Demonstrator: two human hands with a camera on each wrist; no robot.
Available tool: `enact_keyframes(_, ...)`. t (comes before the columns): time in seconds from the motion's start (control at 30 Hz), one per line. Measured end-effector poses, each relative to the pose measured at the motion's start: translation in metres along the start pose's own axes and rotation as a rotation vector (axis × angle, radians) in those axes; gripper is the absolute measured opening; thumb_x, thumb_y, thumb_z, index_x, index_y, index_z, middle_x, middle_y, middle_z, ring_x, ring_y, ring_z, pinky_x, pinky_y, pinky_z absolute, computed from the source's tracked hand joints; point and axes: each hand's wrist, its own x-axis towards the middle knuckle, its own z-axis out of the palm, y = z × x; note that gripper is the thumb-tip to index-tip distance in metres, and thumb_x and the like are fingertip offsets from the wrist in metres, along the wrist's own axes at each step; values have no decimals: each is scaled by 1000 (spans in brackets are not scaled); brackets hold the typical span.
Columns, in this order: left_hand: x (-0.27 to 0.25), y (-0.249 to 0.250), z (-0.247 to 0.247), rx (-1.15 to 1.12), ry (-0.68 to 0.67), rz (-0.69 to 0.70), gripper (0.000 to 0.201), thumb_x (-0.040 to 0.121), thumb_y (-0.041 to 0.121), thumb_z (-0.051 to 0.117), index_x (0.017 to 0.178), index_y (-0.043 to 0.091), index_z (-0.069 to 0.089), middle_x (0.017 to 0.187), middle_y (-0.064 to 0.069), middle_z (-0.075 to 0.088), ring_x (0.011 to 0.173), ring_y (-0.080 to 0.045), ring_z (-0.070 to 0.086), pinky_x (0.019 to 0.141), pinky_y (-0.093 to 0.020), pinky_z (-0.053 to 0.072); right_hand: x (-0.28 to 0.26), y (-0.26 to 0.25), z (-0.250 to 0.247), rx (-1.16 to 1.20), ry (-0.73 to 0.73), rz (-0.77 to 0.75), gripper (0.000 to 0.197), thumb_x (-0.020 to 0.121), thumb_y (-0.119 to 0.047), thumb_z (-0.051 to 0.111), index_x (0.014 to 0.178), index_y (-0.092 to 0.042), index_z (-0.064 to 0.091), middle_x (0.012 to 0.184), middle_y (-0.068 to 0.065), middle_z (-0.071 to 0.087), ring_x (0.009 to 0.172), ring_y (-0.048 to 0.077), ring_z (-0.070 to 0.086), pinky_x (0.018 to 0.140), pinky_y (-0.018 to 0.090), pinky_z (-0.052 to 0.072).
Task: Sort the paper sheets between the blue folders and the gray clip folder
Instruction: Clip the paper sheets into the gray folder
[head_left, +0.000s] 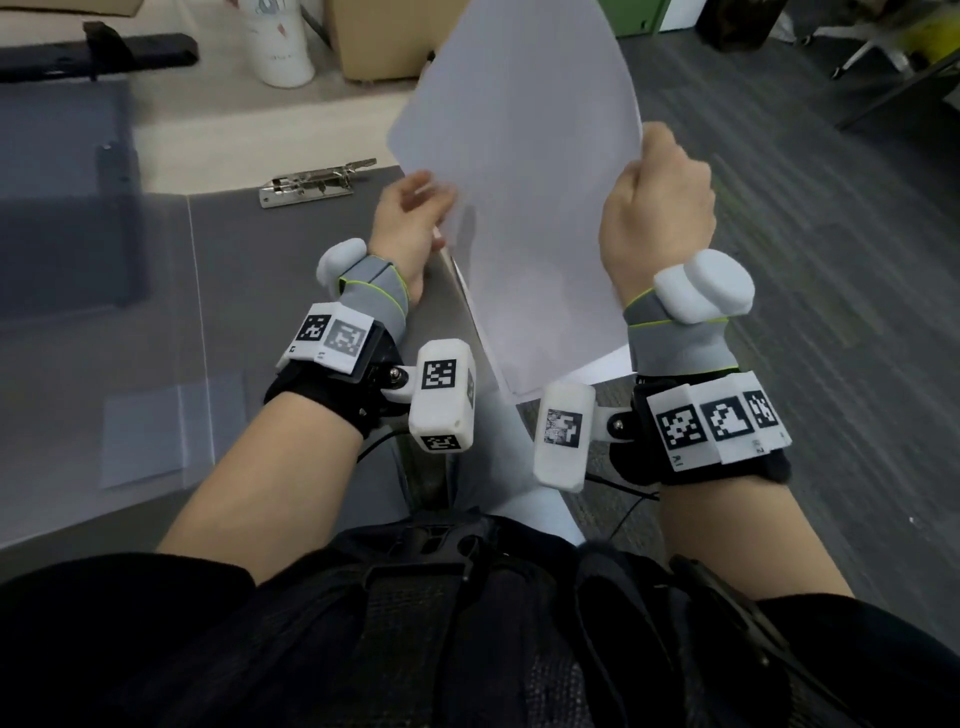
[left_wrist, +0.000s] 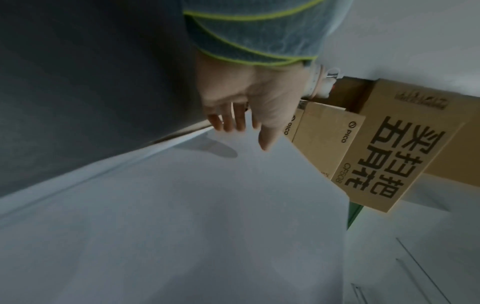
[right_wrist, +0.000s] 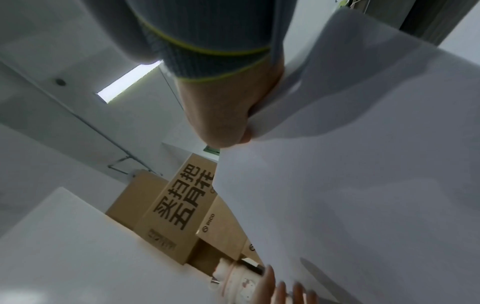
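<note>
A stack of white paper sheets (head_left: 530, 182) is held upright in the air above the right edge of the open gray clip folder (head_left: 291, 291). My right hand (head_left: 660, 202) grips the stack's right edge in a curled fist, which the right wrist view shows with the right hand (right_wrist: 228, 123) against the paper (right_wrist: 350, 195). My left hand (head_left: 415, 218) pinches the left edge. In the left wrist view its thumb (left_wrist: 267, 139) lies on the paper (left_wrist: 207, 216) and its fingers show as a shadow behind it. The folder's metal clip (head_left: 317, 182) lies at its far end. A bluish translucent folder (head_left: 62, 218) lies at the left.
More white sheets (head_left: 140, 431) lie under a translucent cover at the near left. A white printed cup (head_left: 283, 41) and cardboard boxes (head_left: 374, 36) stand at the back of the table. Gray carpet (head_left: 805, 260) and a chair base (head_left: 872, 47) are to the right.
</note>
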Motion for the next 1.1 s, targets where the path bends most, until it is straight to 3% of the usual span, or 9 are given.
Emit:
enact_keyframes(0.07, 0, 7, -9, 38, 70, 2, 30, 90, 26, 58, 117, 18, 49, 107, 5, 49, 89, -8, 47, 64, -21, 38, -2, -11, -5, 44, 63, -3, 38, 90, -6, 31, 123, -12, 49, 112, 17, 59, 93, 37, 50, 67, 34, 23)
enact_keyframes(0.23, -8, 35, -24, -2, -45, -58, 16, 91, 32, 48, 79, 22, 48, 75, 9, 48, 68, -10, 46, 57, -21, 35, -5, -28, -10, 224, 176, -64, 32, 91, -8, 33, 117, -8, 52, 97, 15, 59, 77, 25, 34, 63, 26, 19)
enact_keyframes(0.4, -22, 73, -49, -166, 75, 278, 15, 98, 10, 40, 91, 17, 51, 76, 3, 62, 56, -6, 62, 48, -18, 47, -10, -43, 5, 526, 204, -224, 27, 90, -10, 43, 109, -1, 59, 78, 2, 57, 68, 19, 45, 62, 23, 29)
enact_keyframes(0.6, -37, 105, -90, -42, 228, 583, 13, 92, 0, 41, 100, 2, 51, 75, 13, 65, 69, 1, 58, 70, -16, 45, -11, -53, 44, 716, -8, -309, 31, 78, -20, 62, 72, 11, 58, 63, 14, 56, 63, 13, 42, 56, 36, 40)
enact_keyframes(0.73, -50, 101, -104, 18, 228, 570, 37, 93, 10, 45, 127, -6, 43, 117, -10, 58, 104, -17, 58, 96, -26, 47, -18, -60, 64, 937, -151, -188, 23, 72, -14, 68, 62, 5, 60, 57, -3, 54, 61, 11, 47, 56, 27, 41)
enact_keyframes(0.83, -50, 94, -111, 115, 238, 465, 14, 93, 21, 41, 96, 13, 52, 96, -2, 59, 88, -2, 57, 89, -19, 44, -24, -65, 70, 1004, -210, -125, 14, 69, -13, 71, 59, -21, 64, 60, -11, 63, 63, 14, 57, 61, 29, 49)
enact_keyframes(0.93, -50, 97, -111, 146, 291, 449, 18, 95, 27, 36, 80, 21, 44, 82, 2, 47, 72, 3, 45, 78, -12, 37, -24, -76, 71, 1132, -234, -104, 14, 69, -11, 73, 62, -20, 66, 60, -11, 65, 65, 14, 59, 62, 27, 50)
enact_keyframes(1.0, -51, 101, -113, 137, 354, 455, 20, 97, 31, 36, 93, 23, 53, 96, 6, 55, 89, 5, 54, 87, -9, 37, -24, -81, 70, 1202, -243, -93, 15, 74, -6, 75, 65, -15, 67, 60, -11, 65, 64, 12, 59, 63, 26, 51)
enact_keyframes(1.1, -53, 97, -113, 93, 388, 494, 33, 101, 30, 33, 132, 21, 43, 130, 19, 45, 118, 17, 40, 98, -5, 28, -30, -87, 72, 1204, -237, -98, 22, 78, -4, 74, 64, -20, 66, 61, -12, 65, 66, 9, 59, 66, 27, 51)
